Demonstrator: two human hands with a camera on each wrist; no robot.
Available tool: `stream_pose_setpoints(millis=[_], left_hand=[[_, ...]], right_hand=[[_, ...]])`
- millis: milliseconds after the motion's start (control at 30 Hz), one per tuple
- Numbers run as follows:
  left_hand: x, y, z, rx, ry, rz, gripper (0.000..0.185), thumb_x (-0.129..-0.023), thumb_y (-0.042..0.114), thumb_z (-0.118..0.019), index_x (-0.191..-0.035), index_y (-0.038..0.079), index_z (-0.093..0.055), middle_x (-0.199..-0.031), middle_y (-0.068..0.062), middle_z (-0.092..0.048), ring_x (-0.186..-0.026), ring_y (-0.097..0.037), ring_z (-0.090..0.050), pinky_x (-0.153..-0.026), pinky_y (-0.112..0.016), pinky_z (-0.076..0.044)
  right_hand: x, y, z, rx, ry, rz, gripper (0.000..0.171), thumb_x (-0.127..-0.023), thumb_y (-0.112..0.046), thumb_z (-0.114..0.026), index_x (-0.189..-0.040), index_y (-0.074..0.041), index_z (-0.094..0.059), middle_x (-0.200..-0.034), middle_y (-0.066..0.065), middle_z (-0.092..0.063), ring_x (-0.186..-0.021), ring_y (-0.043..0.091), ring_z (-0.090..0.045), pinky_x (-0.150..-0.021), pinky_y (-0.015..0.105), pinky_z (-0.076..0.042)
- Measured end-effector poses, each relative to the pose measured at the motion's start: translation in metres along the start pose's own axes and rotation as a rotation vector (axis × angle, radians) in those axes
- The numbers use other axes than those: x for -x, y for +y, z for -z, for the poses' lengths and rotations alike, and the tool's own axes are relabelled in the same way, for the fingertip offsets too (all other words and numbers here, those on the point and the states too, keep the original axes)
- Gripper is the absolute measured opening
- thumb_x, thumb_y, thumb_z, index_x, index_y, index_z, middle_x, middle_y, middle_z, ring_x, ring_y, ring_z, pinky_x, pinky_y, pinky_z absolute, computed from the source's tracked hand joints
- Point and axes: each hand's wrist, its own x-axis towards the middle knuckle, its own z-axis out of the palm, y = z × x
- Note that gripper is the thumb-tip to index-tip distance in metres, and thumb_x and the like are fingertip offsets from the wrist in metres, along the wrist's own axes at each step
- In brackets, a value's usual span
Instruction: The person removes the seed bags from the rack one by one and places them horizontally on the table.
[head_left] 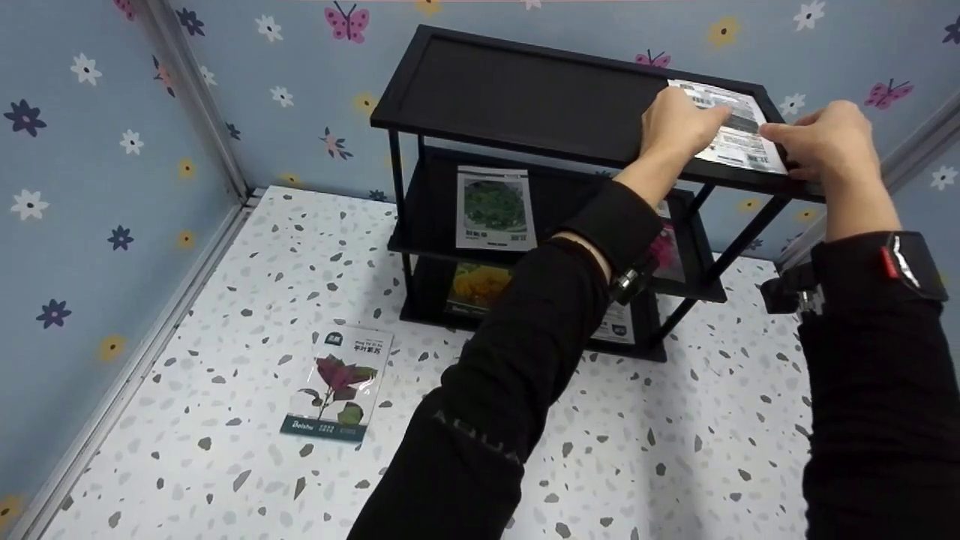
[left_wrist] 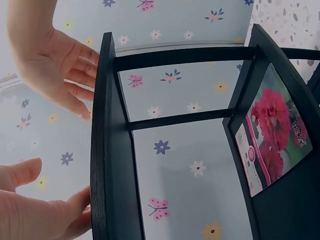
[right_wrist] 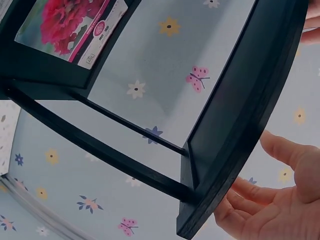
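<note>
A seed packet (head_left: 739,124), its printed back up, lies at the right end of the top tier of a black shelf (head_left: 517,90). My left hand (head_left: 679,124) is over the packet's left side, thumb stretched across it and the other fingers partly hidden. At the packet's right edge is my right hand (head_left: 832,142), thumb tip beside the packet and fingers at the rack's end. From below, in the right wrist view, the thumb and fingers of this right hand (right_wrist: 280,195) are spread apart. The left wrist view has the left hand (left_wrist: 40,215) behind the top board.
On the middle tier are a green-leaf packet (head_left: 495,206) and a pink-flower packet (left_wrist: 272,135). The bottom tier holds a yellow-flower packet (head_left: 480,285) and a whitish packet (head_left: 619,322). Another packet (head_left: 337,382) lies on the speckled surface at the left. Patterned walls (head_left: 90,187) stand behind and beside.
</note>
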Motion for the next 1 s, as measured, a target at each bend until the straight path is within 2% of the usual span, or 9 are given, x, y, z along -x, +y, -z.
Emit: stream_pose_setpoints(millis=[100, 200, 367, 467, 567, 700, 867, 933, 1000], left_hand=[[-0.003, 0.000, 0.001, 0.031, 0.008, 0.032, 0.034, -0.080, 0.039, -0.063, -0.108, 0.019, -0.057, -0.100, 0.013, -0.056, -0.083, -0.002, -0.051, -0.066, -0.014, -0.039], [-0.005, -0.002, 0.003, 0.039, 0.003, 0.062, 0.035, -0.080, 0.039, -0.064, -0.109, 0.021, -0.057, -0.099, 0.013, -0.056, -0.082, -0.002, -0.051, -0.064, -0.014, -0.039], [-0.008, -0.005, 0.007, 0.061, -0.024, 0.087, 0.031, -0.080, 0.036, -0.064, -0.106, 0.021, -0.058, -0.091, 0.011, -0.055, -0.070, -0.005, -0.049, -0.056, -0.015, -0.039], [-0.009, -0.006, 0.009, 0.087, -0.055, 0.112, 0.033, -0.080, 0.033, -0.064, -0.110, 0.022, -0.056, -0.096, 0.011, -0.055, -0.073, -0.005, -0.052, -0.056, -0.014, -0.043], [-0.010, -0.006, 0.012, 0.097, -0.077, 0.139, 0.034, -0.080, 0.031, -0.065, -0.111, 0.022, -0.055, -0.099, 0.012, -0.054, -0.075, -0.004, -0.054, -0.057, -0.014, -0.045], [-0.012, -0.007, 0.014, 0.058, -0.075, 0.152, 0.027, -0.079, 0.026, -0.067, -0.105, 0.022, -0.058, -0.090, 0.011, -0.058, -0.061, -0.005, -0.055, -0.051, -0.014, -0.042], [-0.013, -0.009, 0.019, -0.040, -0.016, 0.146, 0.010, -0.079, 0.019, -0.066, -0.088, 0.018, -0.062, -0.076, 0.009, -0.057, -0.059, -0.005, -0.049, -0.049, -0.016, -0.036], [-0.014, -0.010, 0.022, -0.057, 0.004, 0.143, 0.009, -0.078, 0.019, -0.066, -0.084, 0.018, -0.061, -0.075, 0.009, -0.055, -0.061, -0.006, -0.047, -0.050, -0.016, -0.035], [-0.014, -0.013, 0.027, -0.042, 0.006, 0.128, 0.007, -0.078, 0.017, -0.066, -0.082, 0.016, -0.060, -0.069, 0.007, -0.055, -0.058, -0.006, -0.047, -0.048, -0.017, -0.035]], right_hand=[[-0.021, 0.010, 0.002, -0.086, -0.010, -0.038, 0.090, -0.065, -0.054, -0.068, -0.135, -0.006, -0.035, -0.100, 0.002, -0.045, -0.067, 0.006, -0.056, -0.057, 0.022, -0.051], [-0.024, 0.011, 0.003, -0.129, -0.019, -0.056, 0.085, -0.064, -0.053, -0.069, -0.131, -0.010, -0.040, -0.089, -0.002, -0.052, -0.068, 0.006, -0.056, -0.056, 0.022, -0.051], [0.010, -0.006, 0.002, -0.198, -0.046, -0.053, 0.045, -0.074, -0.042, -0.067, -0.101, -0.012, -0.048, -0.064, -0.006, -0.057, -0.057, 0.006, -0.056, -0.047, 0.021, -0.047], [0.030, -0.016, 0.001, -0.225, -0.070, -0.053, 0.036, -0.078, -0.038, -0.064, -0.094, -0.012, -0.045, -0.058, -0.007, -0.056, -0.054, 0.005, -0.055, -0.049, 0.021, -0.047], [0.041, -0.021, -0.001, -0.245, -0.087, -0.068, 0.036, -0.078, -0.037, -0.064, -0.095, -0.012, -0.044, -0.058, -0.008, -0.056, -0.054, 0.004, -0.054, -0.049, 0.019, -0.046], [0.042, -0.022, -0.002, -0.295, -0.117, -0.084, 0.039, -0.077, -0.036, -0.066, -0.097, -0.012, -0.043, -0.063, -0.008, -0.055, -0.057, 0.004, -0.053, -0.052, 0.018, -0.046], [0.038, -0.020, -0.003, -0.394, -0.156, -0.071, 0.045, -0.073, -0.032, -0.071, -0.100, -0.008, -0.044, -0.068, -0.005, -0.054, -0.057, 0.005, -0.053, -0.051, 0.019, -0.046], [0.037, -0.020, -0.004, -0.448, -0.169, -0.072, 0.051, -0.072, -0.029, -0.073, -0.108, -0.007, -0.045, -0.070, -0.004, -0.054, -0.057, 0.006, -0.053, -0.052, 0.019, -0.046], [0.039, -0.020, -0.005, -0.483, -0.175, -0.069, 0.065, -0.070, -0.027, -0.075, -0.124, -0.009, -0.042, -0.076, -0.003, -0.051, -0.058, 0.006, -0.053, -0.053, 0.018, -0.047]])
